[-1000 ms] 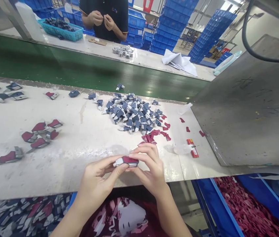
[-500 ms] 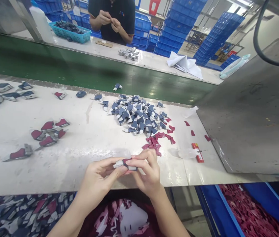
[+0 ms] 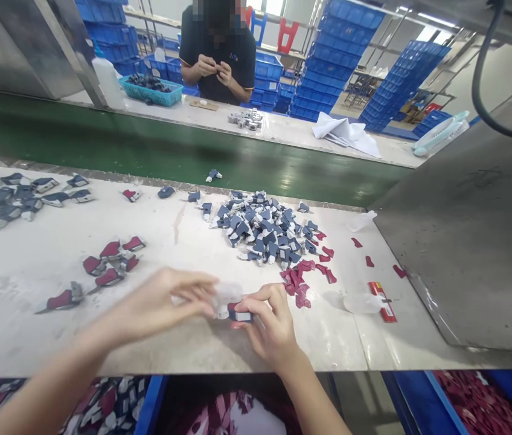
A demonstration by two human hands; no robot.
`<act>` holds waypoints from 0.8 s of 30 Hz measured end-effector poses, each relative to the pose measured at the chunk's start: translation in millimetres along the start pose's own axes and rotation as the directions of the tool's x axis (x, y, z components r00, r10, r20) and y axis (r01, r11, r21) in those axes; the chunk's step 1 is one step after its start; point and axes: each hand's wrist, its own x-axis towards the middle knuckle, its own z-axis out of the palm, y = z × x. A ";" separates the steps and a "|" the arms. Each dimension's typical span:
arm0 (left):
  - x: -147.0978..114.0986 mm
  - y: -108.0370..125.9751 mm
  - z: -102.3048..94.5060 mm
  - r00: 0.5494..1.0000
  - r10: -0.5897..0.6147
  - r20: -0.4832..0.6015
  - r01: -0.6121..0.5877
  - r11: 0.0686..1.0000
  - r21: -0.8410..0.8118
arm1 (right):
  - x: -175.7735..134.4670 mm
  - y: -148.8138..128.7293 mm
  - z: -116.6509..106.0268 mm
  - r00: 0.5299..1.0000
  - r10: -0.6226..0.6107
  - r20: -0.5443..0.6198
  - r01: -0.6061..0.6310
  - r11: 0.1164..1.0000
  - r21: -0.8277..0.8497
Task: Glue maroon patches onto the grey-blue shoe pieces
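My right hand (image 3: 270, 323) pinches a small dark-blue and light-grey plastic part (image 3: 241, 315) with a red inset, just above the front of the table. My left hand (image 3: 160, 305) is beside the part's left end, its fingers smeared by motion; whether they hold anything cannot be made out. A translucent whitish thing (image 3: 227, 292) shows behind the fingertips. Beyond my right hand lie loose red pieces (image 3: 299, 275), against a heap of blue-and-grey parts (image 3: 265, 226). Several parts with red insets (image 3: 108, 278) rest left of my left hand.
Another group of blue-and-grey parts (image 3: 16, 196) lies far left. A red lighter-like object (image 3: 387, 308) sits at right, near a metal panel (image 3: 473, 241). Bins below hold mixed parts (image 3: 113, 402) and red pieces (image 3: 473, 399). Across the green strip (image 3: 160, 145), a person (image 3: 217, 60) handles something small.
My left hand has drawn away from the part towards the left, while my right hand keeps hold of it. The whole scene has shifted slightly down and right in view.
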 end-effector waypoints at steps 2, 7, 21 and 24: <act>28.7 5.9 -40.4 0.976 0.062 -0.210 -0.035 0.991 0.133 | 1.3 1.7 5.9 0.999 0.037 0.022 -0.037 0.999 0.014; 138.1 3.3 -123.2 0.830 0.124 -0.544 0.202 0.842 0.500 | -1.3 -4.7 17.4 0.984 0.038 0.176 -0.072 0.979 0.193; 275.9 -65.5 -138.6 0.857 0.005 -0.516 0.374 0.682 0.628 | -36.5 2.2 6.6 0.957 0.287 0.052 -0.281 0.955 -0.092; 257.1 -55.0 -123.9 0.861 0.041 -0.507 0.354 0.668 0.655 | -34.3 0.0 45.5 0.940 0.334 -0.070 -0.340 0.934 -0.107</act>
